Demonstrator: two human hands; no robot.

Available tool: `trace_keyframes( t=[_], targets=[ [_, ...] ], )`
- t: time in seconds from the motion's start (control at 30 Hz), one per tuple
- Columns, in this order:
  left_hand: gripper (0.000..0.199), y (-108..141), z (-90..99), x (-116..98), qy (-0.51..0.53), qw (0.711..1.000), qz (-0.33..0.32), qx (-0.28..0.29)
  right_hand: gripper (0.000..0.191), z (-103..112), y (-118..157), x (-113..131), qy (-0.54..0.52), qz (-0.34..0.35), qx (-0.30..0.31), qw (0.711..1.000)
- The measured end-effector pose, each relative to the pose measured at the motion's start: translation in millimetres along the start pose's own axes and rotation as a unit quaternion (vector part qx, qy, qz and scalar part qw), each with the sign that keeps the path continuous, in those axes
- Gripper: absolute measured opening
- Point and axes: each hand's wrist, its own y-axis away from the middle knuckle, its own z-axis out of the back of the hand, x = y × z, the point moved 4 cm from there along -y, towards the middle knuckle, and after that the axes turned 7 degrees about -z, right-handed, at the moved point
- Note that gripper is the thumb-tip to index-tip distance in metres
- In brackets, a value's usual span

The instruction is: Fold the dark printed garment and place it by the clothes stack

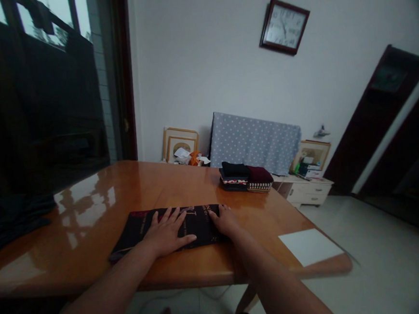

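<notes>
A folded black garment with printed lettering and a reddish patch lies across the table near its front edge. My left hand rests flat on top of it, fingers spread and thumb pointing right. At the garment's right end is my right hand, its thumb over the cloth and its fingers bent around the edge; part of that grip is hidden. Farther back stand two neat piles of folded clothes, a black-topped pile and a maroon-topped pile.
The glossy wooden table has a white sheet near its right corner. Dark cloth lies at the left. Behind are a dotted grey cover, framed pictures and a white cabinet. A clock hangs above.
</notes>
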Motion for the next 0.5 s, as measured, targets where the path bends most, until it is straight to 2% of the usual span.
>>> trace_keyframes(
  t=[0.13, 0.33, 0.5],
  targets=[
    [0.101, 0, 0.1, 0, 0.002, 1.000, -0.001, -0.004, 0.047, 18, -6, -14, -0.026, -0.031, -0.012, 0.999],
    [0.101, 1, 0.3, -1, 0.014, 1.000, 0.000, -0.009, 0.036, 29, -13, -39, -0.049, -0.108, 0.014, 0.993],
    [0.103, 3, 1.7, -3, 0.019, 1.000, 0.001, -0.010, 0.032, 27, -16, -42, -0.111, -0.144, 0.059, 0.982]
  ],
)
